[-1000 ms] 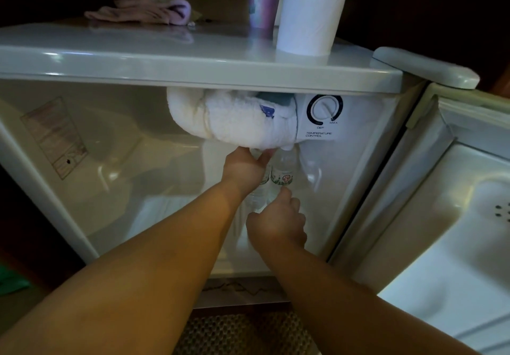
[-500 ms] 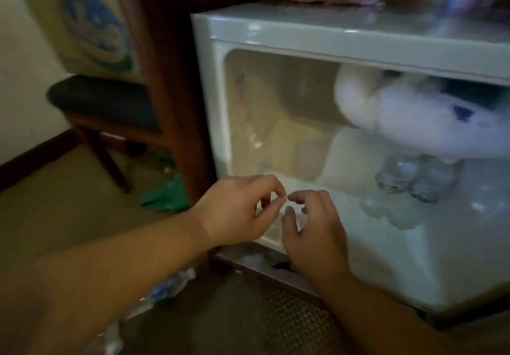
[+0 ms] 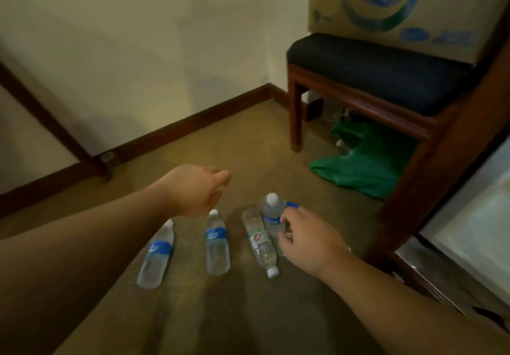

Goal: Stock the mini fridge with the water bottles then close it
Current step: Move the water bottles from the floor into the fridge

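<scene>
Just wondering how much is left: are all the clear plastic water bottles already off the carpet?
No, four clear plastic water bottles lie on the tan carpet, the right hand touching one.

The cardboard box [image 3: 386,9] on the chair seat bears a blue oval logo with large letters, too blurred to read for certain; the blue labels on the water bottles [image 3: 216,244] on the floor are too small to read

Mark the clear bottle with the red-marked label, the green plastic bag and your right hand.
Clear red-labelled water bottle [image 3: 259,240]: head view, mid-body label.
Green plastic bag [image 3: 367,161]: head view, crumpled middle.
Right hand [image 3: 309,240]: head view, back of hand.
</scene>
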Demonstrator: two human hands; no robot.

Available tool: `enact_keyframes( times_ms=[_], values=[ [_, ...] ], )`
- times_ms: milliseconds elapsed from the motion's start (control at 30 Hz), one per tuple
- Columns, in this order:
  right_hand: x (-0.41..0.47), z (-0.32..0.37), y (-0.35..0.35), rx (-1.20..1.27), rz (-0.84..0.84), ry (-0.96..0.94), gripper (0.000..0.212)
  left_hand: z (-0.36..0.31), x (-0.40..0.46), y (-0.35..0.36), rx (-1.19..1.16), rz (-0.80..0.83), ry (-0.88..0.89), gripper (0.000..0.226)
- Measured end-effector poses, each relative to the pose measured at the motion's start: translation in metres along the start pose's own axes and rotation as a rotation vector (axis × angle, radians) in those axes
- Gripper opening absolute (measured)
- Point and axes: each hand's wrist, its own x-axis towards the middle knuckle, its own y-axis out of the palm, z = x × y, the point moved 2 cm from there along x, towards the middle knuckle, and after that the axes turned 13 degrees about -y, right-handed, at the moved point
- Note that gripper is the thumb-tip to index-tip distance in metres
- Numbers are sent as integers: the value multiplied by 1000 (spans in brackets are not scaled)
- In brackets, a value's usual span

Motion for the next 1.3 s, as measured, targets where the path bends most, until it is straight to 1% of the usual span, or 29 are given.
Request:
enact_keyframes(
  times_ms=[67,167,233,300,367,433,567,667,700,767,833,867,933,967,1000,1033,1067,1100,1167,1233,1300],
  values=[
    [17,14,27,0,156,39,22,25,-10,31,-25,141,-194,39],
    [35,36,66,75,280,49,19,44,-33,79,-224,289,-543,57],
    [48,51,92,124,353,47,31,47,-52,116,-365,365,-798,68],
    [61,63,121,155,401,67,45,43,-71,153,-458,437,-977,78],
    [73,69,151,218,398,164,55,39,-86,185,-520,485,-1096,84],
    [85,72,178,262,338,290,64,37,-97,211,-582,494,-1191,88],
    [103,71,220,320,226,446,75,40,-107,250,-739,418,-1287,89],
    [115,68,241,362,232,459,85,49,-111,269,-686,319,-1413,94],
    [118,67,243,365,250,457,87,52,-113,273,-652,329,-1437,93],
    [119,66,242,346,293,473,81,50,-113,279,-616,385,-1430,87],
    [108,63,234,263,368,495,77,38,-116,280,-610,408,-1418,84],
    [99,61,231,209,434,499,75,29,-119,280,-620,428,-1407,85],
    [76,55,225,128,606,517,71,3,-130,281,-639,522,-1379,95],
    [66,54,222,108,696,541,73,-10,-135,282,-642,589,-1371,101],
    [60,52,220,91,767,558,81,-20,-138,282,-640,654,-1371,107],
    [59,50,217,72,802,555,92,-26,-138,281,-644,690,-1382,113],
    [61,48,215,65,778,523,100,-28,-135,279,-654,698,-1392,117],
    [66,47,214,72,715,472,103,-27,-129,276,-669,685,-1381,122],
    [77,46,213,127,587,399,95,-23,-109,271,-702,674,-1271,127],
    [83,46,219,124,564,385,84,-25,-92,268,-743,696,-1167,119],
    [85,45,226,100,589,414,81,-31,-80,269,-767,680,-1125,95]
  ],
)
